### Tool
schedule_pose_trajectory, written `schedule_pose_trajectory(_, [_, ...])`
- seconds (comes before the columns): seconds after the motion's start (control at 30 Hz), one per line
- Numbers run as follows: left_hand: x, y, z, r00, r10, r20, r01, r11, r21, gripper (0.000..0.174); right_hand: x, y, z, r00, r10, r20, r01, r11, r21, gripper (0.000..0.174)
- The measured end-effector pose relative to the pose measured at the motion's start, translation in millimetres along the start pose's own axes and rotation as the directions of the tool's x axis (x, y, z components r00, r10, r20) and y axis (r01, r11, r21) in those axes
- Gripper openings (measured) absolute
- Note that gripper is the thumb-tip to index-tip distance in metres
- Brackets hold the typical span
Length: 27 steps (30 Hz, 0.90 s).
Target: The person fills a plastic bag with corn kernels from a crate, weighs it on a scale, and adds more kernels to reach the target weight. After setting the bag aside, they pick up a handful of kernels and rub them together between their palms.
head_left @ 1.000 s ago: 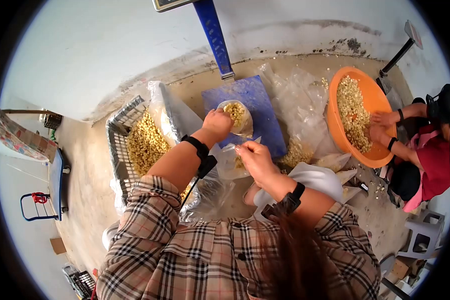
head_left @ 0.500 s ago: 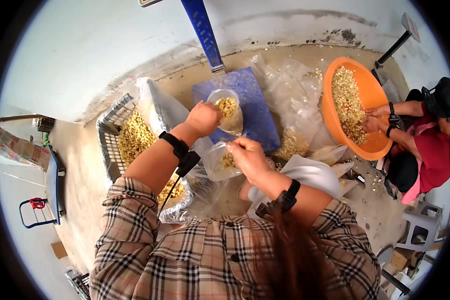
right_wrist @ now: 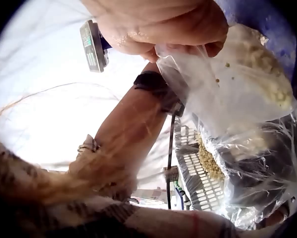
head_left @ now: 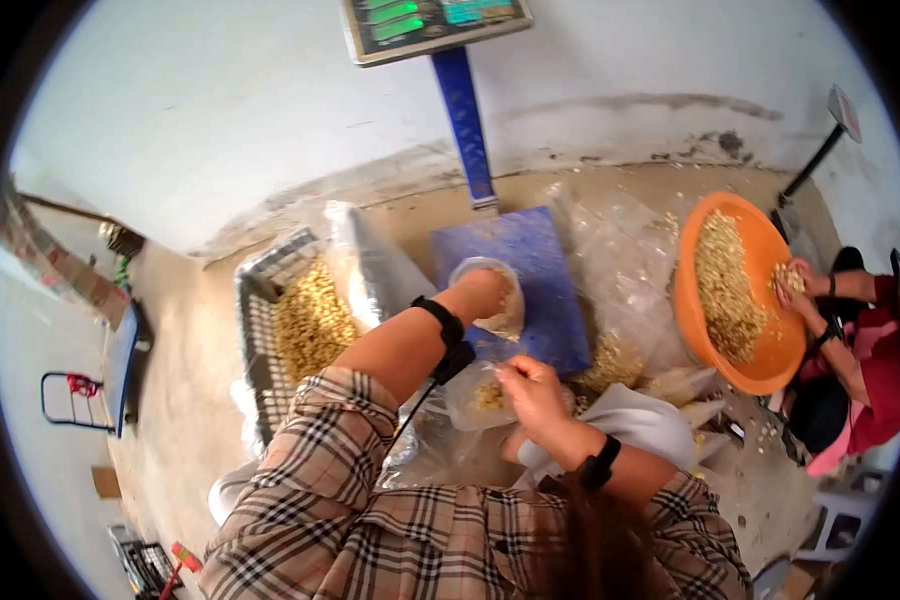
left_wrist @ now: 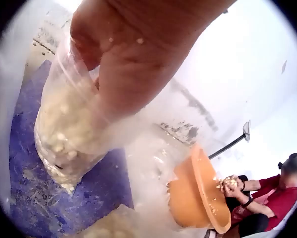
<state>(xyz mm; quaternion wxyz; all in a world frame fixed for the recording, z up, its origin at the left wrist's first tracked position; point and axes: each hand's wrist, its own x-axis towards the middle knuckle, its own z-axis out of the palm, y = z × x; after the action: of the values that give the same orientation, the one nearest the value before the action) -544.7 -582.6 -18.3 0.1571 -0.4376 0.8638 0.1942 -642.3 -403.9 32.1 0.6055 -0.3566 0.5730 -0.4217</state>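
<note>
A clear plastic bag (head_left: 511, 324) of pale yellow kernels stands on the blue scale platform (head_left: 562, 335). My left hand (head_left: 484, 290) reaches down through its mouth; in the left wrist view the bag's rim surrounds the hand (left_wrist: 133, 69), and the fingertips are hidden, so I cannot tell whether they grip kernels. Nearer to my body, my right hand (head_left: 538, 402) pinches the rim of a second clear bag (head_left: 467, 398). That bag hangs beside the platform's near edge with a few kernels low inside, and its film (right_wrist: 203, 94) stretches from the fingers in the right wrist view.
To the left sits a plastic-lined crate (head_left: 254, 340) heaped with kernels (head_left: 315, 318). The scale's display (head_left: 435, 25) rises on a post behind. Plastic sheeting (head_left: 625, 260) and filled bags lie right of the platform. Beyond, another person (head_left: 875, 350) handles kernels over an orange basin (head_left: 770, 378).
My left hand has gone from the bag's rim down into it. The right hand keeps its pinch on the second bag. The other person's hands have lifted kernels from the basin. The head view has tilted up.
</note>
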Motion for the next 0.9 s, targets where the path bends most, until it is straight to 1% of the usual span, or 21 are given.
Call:
schedule_pose_trajectory(0.03, [6.5, 1.2, 2.2, 0.998, 0.056, 0.035, -0.058, 0.996, 0.060, 0.037, -2.2, -2.8, -3.4, 1.000, 0.008, -0.007, -0.008, 1.000, 0.017, 0.021])
schedule_pose_trajectory(0.07, [8.3, 3.0, 7.4, 0.998, 0.066, 0.010, -0.066, 0.996, 0.064, 0.040, -1.6, -6.7, -3.5, 1.000, 0.011, -0.011, -0.011, 0.999, 0.036, 0.021])
schedule_pose_trajectory(0.1, [5.4, 7.1, 3.6, 0.996, 0.082, -0.019, -0.080, 0.995, 0.064, 0.037, -1.7, -9.2, -2.4, 1.000, 0.018, -0.004, -0.018, 0.998, 0.055, 0.021])
schedule_pose_trajectory(0.13, [10.2, 6.2, 9.6, 0.996, 0.067, -0.054, -0.064, 0.997, 0.050, 0.037, -1.1, -11.4, -2.4, 0.996, 0.088, 0.007, -0.088, 0.993, 0.074, 0.020])
schedule_pose_trajectory(0.17, [15.0, 5.7, 15.1, 0.995, 0.049, -0.090, -0.046, 0.998, 0.035, 0.037, -0.5, -11.5, -2.7, 0.997, 0.074, 0.014, -0.075, 0.994, 0.083, 0.019])
schedule_pose_trajectory(0.23, [16.4, 8.9, 14.7, 0.995, 0.081, -0.056, -0.078, 0.996, 0.051, 0.039, 1.3, -11.6, -4.3, 0.999, 0.044, 0.031, -0.047, 0.994, 0.101, 0.018])
schedule_pose_trajectory(0.27, [15.9, 10.0, 16.2, 0.995, 0.096, -0.037, -0.094, 0.994, 0.057, 0.039, 1.5, -12.6, -6.2, 0.996, 0.070, 0.063, -0.078, 0.987, 0.140, 0.020])
schedule_pose_trajectory(0.37, [17.5, 5.3, 24.8, 0.996, 0.086, 0.017, -0.087, 0.996, 0.027, 0.043, 6.6, -10.9, -6.3, 0.998, 0.053, 0.035, -0.055, 0.996, 0.068, 0.021])
schedule_pose_trajectory(0.4, [13.2, 11.2, 16.1, 0.998, 0.066, 0.023, -0.066, 0.998, 0.007, 0.039, 7.4, -11.0, -7.1, 0.998, 0.054, 0.040, -0.056, 0.997, 0.060, 0.021])
schedule_pose_trajectory(0.5, [18.1, 16.2, 12.1, 0.988, -0.009, 0.156, -0.004, 0.996, 0.086, 0.032, 8.1, -12.5, -9.2, 0.994, 0.091, 0.060, -0.098, 0.989, 0.113, 0.020])
schedule_pose_trajectory(0.53, [16.3, 21.4, 4.5, 0.976, -0.030, 0.216, -0.002, 0.989, 0.147, 0.027, 7.6, -14.5, -9.9, 0.993, 0.102, 0.065, -0.110, 0.987, 0.121, 0.020])
schedule_pose_trajectory(0.57, [27.6, 12.6, 24.6, 0.991, 0.005, 0.137, -0.026, 0.989, 0.148, 0.026, 6.9, -17.6, -10.5, 0.991, 0.112, 0.071, -0.120, 0.984, 0.130, 0.020])
schedule_pose_trajectory(0.6, [46.3, -4.4, 59.7, 0.998, 0.040, 0.057, -0.049, 0.987, 0.152, 0.025, 6.4, -18.8, -10.4, 0.990, 0.121, 0.078, -0.131, 0.981, 0.140, 0.020])
schedule_pose_trajectory(0.63, [48.3, -2.3, 65.2, 0.997, 0.077, -0.023, -0.073, 0.986, 0.151, 0.025, 6.3, -17.7, -10.9, 0.991, 0.117, 0.072, -0.125, 0.983, 0.131, 0.019])
schedule_pose_trajectory(0.67, [50.4, -1.4, 68.5, 0.997, 0.077, 0.027, -0.081, 0.977, 0.199, 0.025, 7.1, -16.5, -9.9, 0.992, 0.108, 0.067, -0.116, 0.985, 0.127, 0.019])
schedule_pose_trajectory(0.7, [35.5, 13.5, 40.9, 0.994, 0.075, 0.077, -0.092, 0.965, 0.244, 0.025, 7.6, -15.3, -9.4, 0.993, 0.099, 0.062, -0.106, 0.987, 0.122, 0.019])
schedule_pose_trajectory(0.73, [28.4, 22.0, 25.2, 0.989, 0.071, 0.126, -0.105, 0.951, 0.289, 0.026, 8.0, -13.8, -8.7, 0.994, 0.092, 0.057, -0.098, 0.989, 0.114, 0.019])
schedule_pose_trajectory(0.8, [35.6, 15.3, 31.2, 0.966, 0.170, 0.194, -0.222, 0.932, 0.288, 0.026, 8.7, -11.3, -8.0, 0.996, 0.075, 0.046, -0.080, 0.992, 0.101, 0.017])
schedule_pose_trajectory(0.83, [37.8, 10.2, 35.1, 0.949, 0.220, 0.227, -0.281, 0.916, 0.285, 0.026, 7.8, -12.4, -8.8, 0.995, 0.089, 0.051, -0.095, 0.988, 0.120, 0.018])
schedule_pose_trajectory(0.9, [38.5, -1.0, 43.4, 0.949, 0.262, 0.176, -0.300, 0.921, 0.248, 0.025, 6.5, -15.5, -9.6, 0.991, 0.117, 0.063, -0.126, 0.979, 0.161, 0.018])
